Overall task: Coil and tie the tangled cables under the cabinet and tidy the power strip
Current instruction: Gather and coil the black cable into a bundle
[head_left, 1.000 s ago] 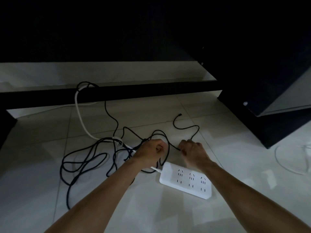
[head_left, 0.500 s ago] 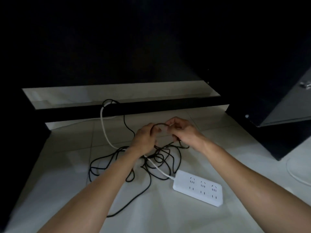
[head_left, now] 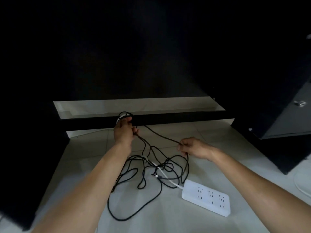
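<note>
Nearest, a white power strip (head_left: 206, 200) lies flat on the tiled floor (head_left: 168, 221), its white cord (head_left: 165, 176) running into a loose tangle of black cable (head_left: 144, 172). Above it, the right hand (head_left: 193, 147) pinches one black strand in curled fingers. Farther off, the left hand (head_left: 123, 132) grips cable by the dark cabinet's (head_left: 151, 64) lower rail.

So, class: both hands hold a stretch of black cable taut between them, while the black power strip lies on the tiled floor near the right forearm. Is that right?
Not quite: the power strip is white, not black, as the head view shows. The rest stands: the left hand and right hand hold a stretch of black cable between them, and the strip lies on the tiled floor near the right forearm.
</note>
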Motion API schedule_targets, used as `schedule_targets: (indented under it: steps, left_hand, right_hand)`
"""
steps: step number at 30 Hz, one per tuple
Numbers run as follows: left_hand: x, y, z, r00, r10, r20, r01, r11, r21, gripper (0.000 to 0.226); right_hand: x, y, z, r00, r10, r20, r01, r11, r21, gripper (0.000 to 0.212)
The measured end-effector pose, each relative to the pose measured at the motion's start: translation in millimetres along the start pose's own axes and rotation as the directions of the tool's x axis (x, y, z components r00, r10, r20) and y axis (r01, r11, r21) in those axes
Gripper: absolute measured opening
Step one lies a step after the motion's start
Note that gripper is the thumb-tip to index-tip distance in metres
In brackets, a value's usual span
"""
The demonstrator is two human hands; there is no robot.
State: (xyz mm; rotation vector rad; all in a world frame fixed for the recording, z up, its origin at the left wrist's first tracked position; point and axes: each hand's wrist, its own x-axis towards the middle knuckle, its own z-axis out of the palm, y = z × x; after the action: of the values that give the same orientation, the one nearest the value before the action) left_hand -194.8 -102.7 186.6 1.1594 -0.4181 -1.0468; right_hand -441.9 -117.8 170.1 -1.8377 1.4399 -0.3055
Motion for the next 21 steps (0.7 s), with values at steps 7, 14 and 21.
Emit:
schedule_targets:
  steps: [7, 14, 21]
  left_hand:
    - [-9, -4, -4, 0.923, -0.228, 0.311, 0.050, 0.870, 0.491, 0.023]
    - [-24, -5, 14, 0.868, -0.343, 0.359, -0.261, 0.302, 0.917, 0.099]
    - [-39, -13, 78, 0.755, -0.183, 0.630, -0.443, 0.566, 0.695, 0.037]
  right_hand:
    - [10, -23, -26, 0.986, 0.130, -0.108, -0.071, 0.898, 0.435, 0.019]
    - [22, -71, -58, 0.980, 0.033, -0.198, 0.085, 0.825, 0.559, 0.031]
    - [30, -71, -52, 0.985, -0.016, -0.172, 0.140, 0.659, 0.739, 0.031]
